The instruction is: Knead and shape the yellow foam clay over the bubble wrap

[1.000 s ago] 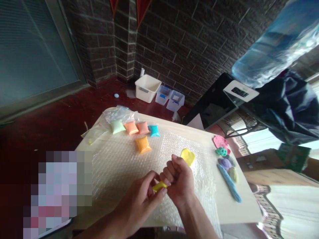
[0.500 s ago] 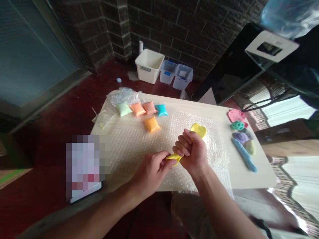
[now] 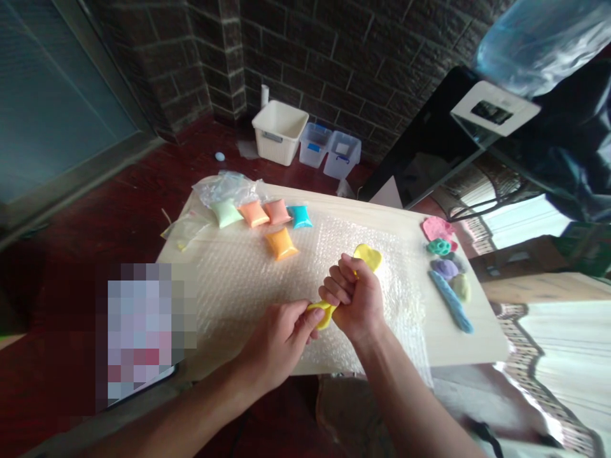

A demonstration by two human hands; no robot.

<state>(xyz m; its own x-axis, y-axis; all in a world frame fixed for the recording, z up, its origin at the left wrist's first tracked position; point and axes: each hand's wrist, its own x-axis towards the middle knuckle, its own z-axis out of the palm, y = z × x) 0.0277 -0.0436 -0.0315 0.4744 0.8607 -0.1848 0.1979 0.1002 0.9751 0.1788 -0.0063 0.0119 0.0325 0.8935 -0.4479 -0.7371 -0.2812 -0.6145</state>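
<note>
My right hand (image 3: pixel 356 292) is wrapped round a piece of soft yellow clay (image 3: pixel 368 256), which bulges out above the fist and again below it. With thumb and fingers, my left hand (image 3: pixel 284 334) pinches the lower end of this clay. The part inside the right fist is hidden. Both hands are over a sheet of bubble wrap (image 3: pixel 238 273) on the pale table. Beyond the left hand lies an orange packet of clay (image 3: pixel 281 243); behind it are a teal packet (image 3: pixel 300 217), two peach-coloured packets and a pale green packet (image 3: pixel 226 213).
On the table's (image 3: pixel 482 337) right side sit a blue clay roll (image 3: pixel 451 301), a purple lump (image 3: pixel 445 269), a green piece (image 3: pixel 438 247) and a pink piece (image 3: pixel 436 229). Clear plastic bags (image 3: pixel 226 189) lie at the back left. A white basket (image 3: pixel 279 137) and two clear bins stand on the floor behind.
The whole view has shifted, so the table appears a little further left and lower. Both hands keep hold of the yellow clay; its lower end now looks more bent between the left fingers.
</note>
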